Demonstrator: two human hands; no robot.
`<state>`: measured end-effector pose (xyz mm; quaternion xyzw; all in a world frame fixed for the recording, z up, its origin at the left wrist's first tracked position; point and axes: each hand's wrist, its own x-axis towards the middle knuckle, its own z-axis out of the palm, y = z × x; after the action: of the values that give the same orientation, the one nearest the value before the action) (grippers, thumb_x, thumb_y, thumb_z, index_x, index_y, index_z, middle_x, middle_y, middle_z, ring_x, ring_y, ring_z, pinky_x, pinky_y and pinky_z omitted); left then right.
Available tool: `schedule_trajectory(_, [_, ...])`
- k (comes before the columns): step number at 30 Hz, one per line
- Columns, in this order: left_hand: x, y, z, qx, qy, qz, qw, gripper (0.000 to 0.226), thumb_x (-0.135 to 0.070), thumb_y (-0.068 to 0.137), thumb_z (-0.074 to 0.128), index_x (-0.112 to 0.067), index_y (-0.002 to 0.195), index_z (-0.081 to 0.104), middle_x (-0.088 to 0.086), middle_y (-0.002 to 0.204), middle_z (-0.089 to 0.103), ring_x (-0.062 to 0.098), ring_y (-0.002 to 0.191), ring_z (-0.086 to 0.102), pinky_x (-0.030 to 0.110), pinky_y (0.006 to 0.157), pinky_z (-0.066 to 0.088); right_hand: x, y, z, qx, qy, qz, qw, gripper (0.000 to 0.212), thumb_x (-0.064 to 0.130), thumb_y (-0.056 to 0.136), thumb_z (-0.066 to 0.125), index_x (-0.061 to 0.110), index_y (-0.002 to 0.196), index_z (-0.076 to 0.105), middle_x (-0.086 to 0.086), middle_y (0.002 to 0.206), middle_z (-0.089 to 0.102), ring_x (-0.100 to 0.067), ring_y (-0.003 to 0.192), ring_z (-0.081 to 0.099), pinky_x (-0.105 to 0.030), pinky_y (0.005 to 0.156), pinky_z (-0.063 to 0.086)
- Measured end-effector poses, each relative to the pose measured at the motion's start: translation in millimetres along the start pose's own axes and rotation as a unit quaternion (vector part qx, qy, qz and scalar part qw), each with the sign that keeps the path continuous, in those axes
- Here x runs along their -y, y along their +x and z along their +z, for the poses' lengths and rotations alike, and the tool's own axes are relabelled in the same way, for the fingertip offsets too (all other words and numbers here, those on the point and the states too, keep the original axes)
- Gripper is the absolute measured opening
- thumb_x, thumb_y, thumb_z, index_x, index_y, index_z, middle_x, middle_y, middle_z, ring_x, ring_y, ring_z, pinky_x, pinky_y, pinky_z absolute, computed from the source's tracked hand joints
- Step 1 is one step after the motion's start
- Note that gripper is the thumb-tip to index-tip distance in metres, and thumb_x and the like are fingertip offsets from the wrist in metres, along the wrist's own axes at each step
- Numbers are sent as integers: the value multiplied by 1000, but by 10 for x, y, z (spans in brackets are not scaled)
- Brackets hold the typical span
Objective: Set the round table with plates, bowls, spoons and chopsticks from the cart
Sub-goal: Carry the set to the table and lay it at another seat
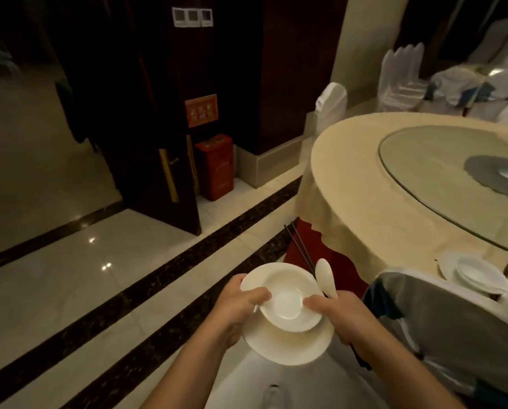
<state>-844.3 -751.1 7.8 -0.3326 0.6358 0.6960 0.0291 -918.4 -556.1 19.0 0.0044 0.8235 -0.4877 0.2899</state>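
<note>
I carry a stack of white dishes low in the middle of the head view: a large plate (288, 348) underneath, a smaller plate (279, 278) on it, and a small bowl (286, 305) on top. My left hand (241, 305) grips the stack's left rim, thumb on the upper plate. My right hand (341, 314) grips the right rim and also holds a white spoon (326, 277) and dark chopsticks (298, 246) that point away from me. The round table (365, 178) with its beige cloth stands to the right. One white place setting (474, 273) lies at its near edge.
A glass turntable (441, 169) covers the table's middle. A chair (441, 320) with a white cover stands at the near right, another covered chair (331, 103) behind the table. A dark open door (158, 143) and a red box (216, 169) are across the tiled floor.
</note>
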Motion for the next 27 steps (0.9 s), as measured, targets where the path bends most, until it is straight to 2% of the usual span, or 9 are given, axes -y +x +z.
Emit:
schedule_trajectory(4, [-406, 768, 188, 9, 20, -1, 1000, 35, -24, 75, 73, -33, 105, 56, -1, 104, 61, 19, 92, 60, 27, 56, 49, 256, 730, -191, 2, 30, 10, 1000, 29, 35, 80, 72, 17, 102, 65, -3, 87, 71, -13, 63, 64, -19, 43, 43])
schedule_trajectory(9, [-1048, 1504, 418, 18, 40, -1, 999, 45, -24, 75, 73, -32, 114, 53, -2, 106, 59, 20, 92, 59, 27, 53, 47, 673, 1418, -478, -5, 59, 5, 998, 33, 36, 78, 73, 16, 104, 68, -2, 90, 75, -19, 80, 72, -35, 70, 58])
schedule_trajectory(13, [-1384, 2041, 554, 52, 45, 8, 998, 45, -23, 76, 73, -30, 116, 52, 0, 108, 58, 21, 95, 58, 28, 57, 48, 939, 1872, -683, -28, 69, 11, 997, 30, 37, 78, 71, 19, 101, 68, 0, 82, 76, -17, 71, 73, -27, 54, 54])
schedule_trajectory(16, [-1545, 2451, 639, 75, 45, 15, 996, 39, -21, 78, 72, -29, 111, 54, 1, 106, 60, 21, 95, 59, 29, 60, 51, 1097, 2230, -759, -42, 91, 23, 995, 22, 32, 75, 72, 22, 95, 68, -1, 87, 76, -22, 81, 73, -40, 76, 59])
schedule_trajectory(17, [-1598, 2599, 651, 83, 45, 14, 995, 36, -20, 79, 71, -30, 109, 54, 0, 105, 60, 20, 94, 59, 28, 60, 51, 1152, 2357, -761, -51, 93, 29, 994, 21, 30, 75, 73, 22, 94, 68, -2, 89, 76, -23, 83, 72, -41, 78, 58])
schedule_trajectory(20, [-1785, 3097, 623, 98, 42, -5, 994, 34, -18, 79, 70, -29, 106, 53, 0, 103, 59, 19, 92, 58, 28, 59, 49, 1353, 2797, -732, -70, 89, 54, 992, 25, 28, 74, 73, 15, 95, 71, -2, 84, 77, -21, 78, 73, -35, 70, 57])
schedule_trajectory(23, [-2098, 3677, 489, 101, 37, -8, 994, 36, -15, 78, 70, -26, 110, 55, 1, 102, 61, 19, 90, 60, 27, 58, 49, 1700, 3304, -653, -75, 84, 56, 992, 19, 26, 77, 72, 12, 90, 74, 0, 75, 77, -16, 70, 74, -31, 64, 55])
schedule_trajectory(27, [-2691, 4502, 224, 126, 68, 21, 989, 40, -17, 78, 70, -26, 115, 56, 1, 105, 62, 19, 93, 61, 28, 59, 49, 2298, 3991, -478, -107, 91, 50, 989, 21, 27, 79, 72, 11, 92, 73, -1, 75, 77, -19, 73, 73, -31, 61, 52])
